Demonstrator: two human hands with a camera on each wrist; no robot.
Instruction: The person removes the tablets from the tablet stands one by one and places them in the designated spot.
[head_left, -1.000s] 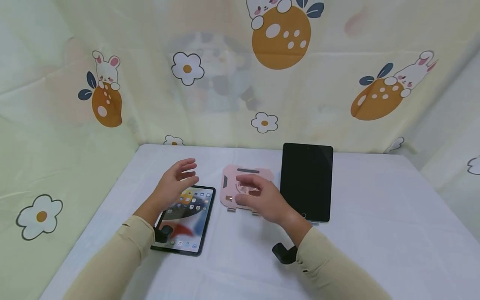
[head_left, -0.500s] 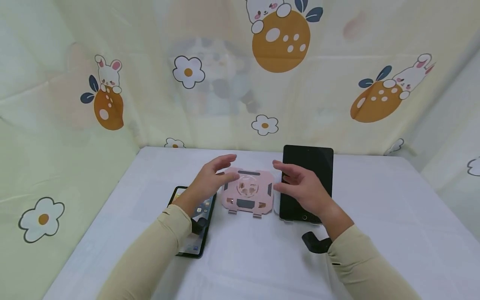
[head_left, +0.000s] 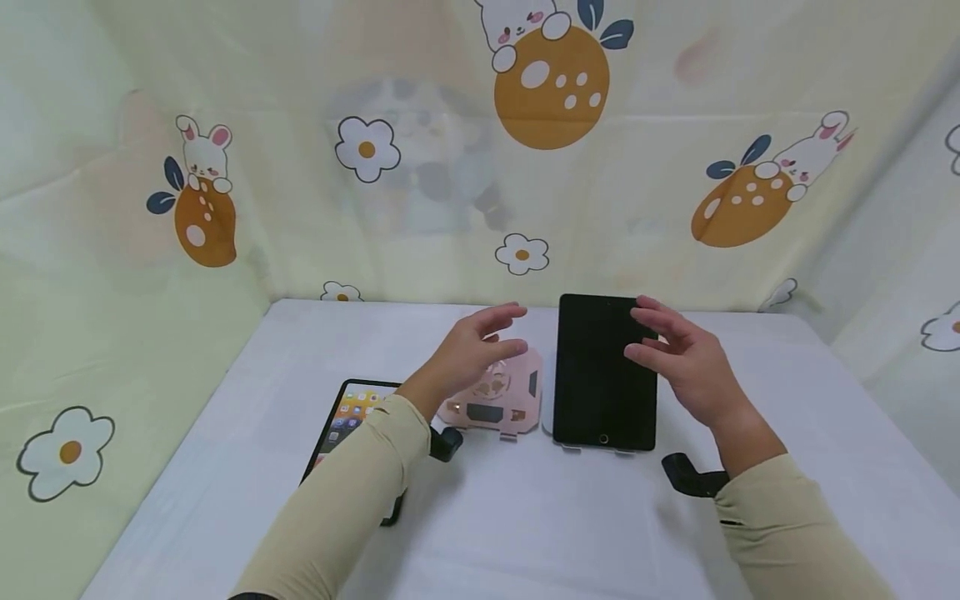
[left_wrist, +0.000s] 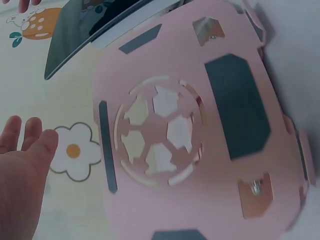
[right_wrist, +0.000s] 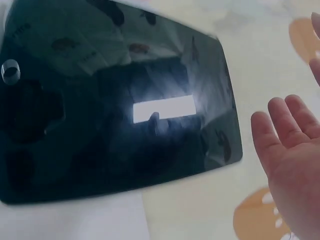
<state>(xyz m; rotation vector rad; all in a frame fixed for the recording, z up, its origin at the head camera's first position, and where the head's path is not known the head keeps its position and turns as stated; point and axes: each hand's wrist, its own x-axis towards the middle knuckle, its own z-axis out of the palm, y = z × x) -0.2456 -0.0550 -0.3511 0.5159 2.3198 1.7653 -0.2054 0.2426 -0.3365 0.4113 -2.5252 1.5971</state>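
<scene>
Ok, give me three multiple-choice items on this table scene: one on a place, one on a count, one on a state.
1. Where is the pink plastic tablet stand?
A. Between the two tablets
B. Right of both tablets
C. Atop the lit tablet

2. How many tablets are there?
A. One
B. Two
C. Three

3. What is the screen state of the black propped-up tablet?
A. Showing app icons
B. Cracked
C. Dark

Answers:
1 A: it sits between the lit flat tablet and the dark one.
2 B: only those two show.
3 C: its glass shows only reflections.
</scene>
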